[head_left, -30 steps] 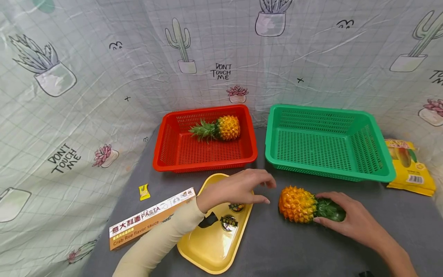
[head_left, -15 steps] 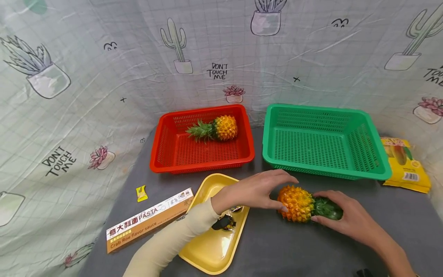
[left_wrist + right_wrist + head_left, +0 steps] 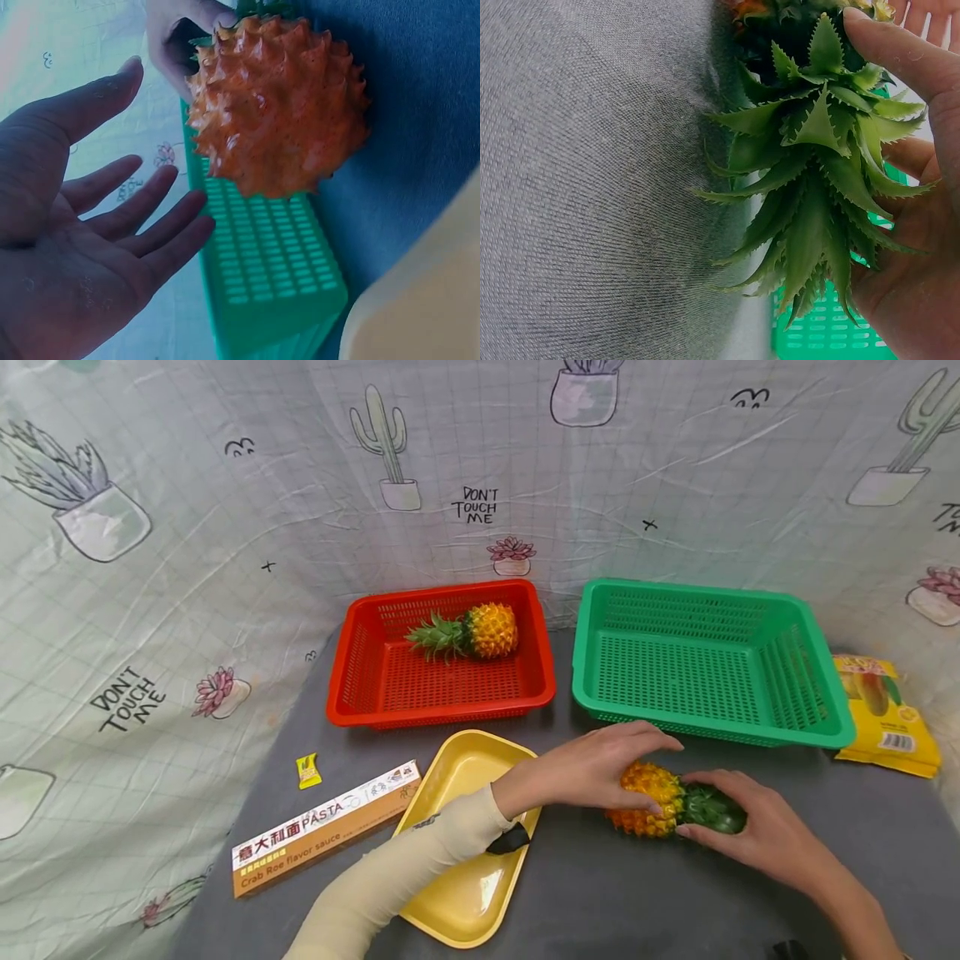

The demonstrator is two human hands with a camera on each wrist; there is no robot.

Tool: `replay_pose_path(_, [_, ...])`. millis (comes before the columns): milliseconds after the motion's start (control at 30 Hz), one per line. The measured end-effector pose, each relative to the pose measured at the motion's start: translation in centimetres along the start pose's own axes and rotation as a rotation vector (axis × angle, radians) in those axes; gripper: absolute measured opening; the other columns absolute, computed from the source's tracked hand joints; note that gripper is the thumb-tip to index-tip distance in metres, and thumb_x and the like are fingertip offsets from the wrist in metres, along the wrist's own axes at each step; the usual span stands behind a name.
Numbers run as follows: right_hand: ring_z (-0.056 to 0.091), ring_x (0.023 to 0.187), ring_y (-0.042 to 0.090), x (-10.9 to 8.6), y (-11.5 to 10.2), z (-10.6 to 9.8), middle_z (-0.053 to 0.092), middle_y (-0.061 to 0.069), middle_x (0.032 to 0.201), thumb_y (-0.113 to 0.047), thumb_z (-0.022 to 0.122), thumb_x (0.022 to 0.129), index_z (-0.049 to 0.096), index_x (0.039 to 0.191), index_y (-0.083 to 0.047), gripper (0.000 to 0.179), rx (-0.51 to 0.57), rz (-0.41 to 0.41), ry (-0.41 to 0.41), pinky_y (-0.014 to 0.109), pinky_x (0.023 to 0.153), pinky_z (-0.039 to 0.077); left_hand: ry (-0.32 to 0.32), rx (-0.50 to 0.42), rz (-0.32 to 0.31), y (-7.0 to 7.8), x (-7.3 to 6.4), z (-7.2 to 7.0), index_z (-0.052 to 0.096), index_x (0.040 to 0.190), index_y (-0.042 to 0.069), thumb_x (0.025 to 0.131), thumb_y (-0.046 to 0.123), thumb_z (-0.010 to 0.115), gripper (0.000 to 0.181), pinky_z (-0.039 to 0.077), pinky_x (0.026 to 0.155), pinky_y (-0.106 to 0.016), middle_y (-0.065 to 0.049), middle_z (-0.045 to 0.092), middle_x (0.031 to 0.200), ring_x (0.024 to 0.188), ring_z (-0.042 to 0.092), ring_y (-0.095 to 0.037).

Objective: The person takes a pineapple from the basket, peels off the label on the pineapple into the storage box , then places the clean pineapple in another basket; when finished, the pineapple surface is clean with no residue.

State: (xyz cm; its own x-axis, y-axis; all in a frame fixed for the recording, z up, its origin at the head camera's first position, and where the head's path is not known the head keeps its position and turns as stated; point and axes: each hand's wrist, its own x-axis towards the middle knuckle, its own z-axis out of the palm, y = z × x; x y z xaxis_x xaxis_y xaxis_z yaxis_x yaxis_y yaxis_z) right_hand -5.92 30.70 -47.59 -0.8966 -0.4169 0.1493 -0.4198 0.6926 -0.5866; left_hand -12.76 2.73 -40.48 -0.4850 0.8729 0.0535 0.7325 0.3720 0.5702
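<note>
An orange-yellow pineapple [image 3: 651, 783] lies on its side on the dark grey table, its leafy crown [image 3: 802, 180] toward the right. My right hand [image 3: 780, 831] grips it where the crown meets the fruit, thumb on the near side and fingers on the far side. Over the fruit's left end reaches my left hand [image 3: 588, 768], fingers spread and thumb apart. In the left wrist view that left hand [image 3: 90, 262] is open beside the spiky rind, with a gap between. The fruit's underside is hidden.
Behind stand a red basket [image 3: 442, 717] holding another pineapple [image 3: 491, 631] and a green basket [image 3: 675, 672]. A yellow tray [image 3: 457, 902] lies under my left forearm. Left of it are a pasta box [image 3: 322, 831] and a small yellow packet [image 3: 307, 771]; a yellow bag [image 3: 888, 718] lies far right.
My left hand has moved right, from above the tray's right side to over the pineapple's fruit end. The right hand keeps its grip at the crown, and the pineapple stays nearly in place.
</note>
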Motion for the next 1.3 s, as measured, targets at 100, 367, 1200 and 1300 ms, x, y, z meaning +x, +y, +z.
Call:
replay_pose_path(100, [0.064,0.103,0.018,0.0,0.0,0.0,0.067,-0.003,0.127,-0.037,0.093,0.084,0.067,0.136,-0.025,0.060,-0.003,-0.003,0.002,0.040,0.075,0.055,-0.011,-0.003,-0.019,0.0,0.4,0.4,0.046,0.157,0.011,0.095,0.042,0.081,0.077,0.028,0.109,-0.012,-0.001,0.050,0.151,0.135,0.044,-0.005])
replay_pose_path(367, [0.061,0.102,0.011,-0.1,0.0,0.0,0.067,-0.002,0.127,-0.037,0.093,0.083,0.067,0.137,-0.024,0.061,-0.003,0.000,0.007,0.038,0.074,0.054,-0.046,0.039,-0.075,-0.7,1.1,1.8,0.041,0.162,0.013,0.090,0.053,0.083,0.092,0.028,0.112,-0.016,-0.002,0.045,0.155,0.136,0.042,-0.008])
replay_pose_path(1200, [0.064,0.106,0.022,0.0,0.0,0.0,0.067,0.001,0.129,-0.039,0.093,0.084,0.067,0.137,-0.023,0.062,-0.008,0.014,0.005,0.043,0.077,0.055,-0.142,0.058,-0.206,-0.3,2.4,3.8,0.035,0.163,0.013,0.082,0.065,0.084,0.109,0.034,0.109,-0.019,0.001,0.038,0.157,0.134,0.042,-0.011])
replay_pose_path(1300, [0.064,0.106,0.023,0.0,0.1,0.0,0.066,0.002,0.130,-0.040,0.093,0.084,0.066,0.138,-0.023,0.063,-0.003,0.026,0.002,0.042,0.077,0.055,-0.149,0.079,-0.221,-0.1,2.3,4.1,0.033,0.163,0.012,0.077,0.069,0.085,0.115,0.035,0.108,-0.021,0.000,0.037,0.156,0.132,0.040,-0.013])
